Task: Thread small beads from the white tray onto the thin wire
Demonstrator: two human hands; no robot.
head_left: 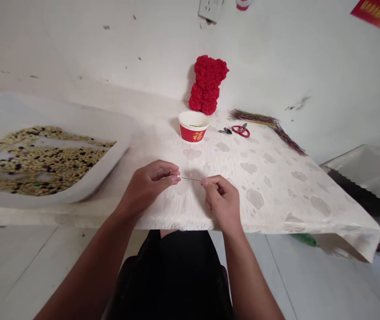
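Forearms (86, 262) reaching over bench's near edge (270, 230); left hand (148, 189) and right hand (221, 200) pinching thin wire (191, 178) at both ends, fingers clenched, keeping it straight above bench, right of bead tray (123, 142).
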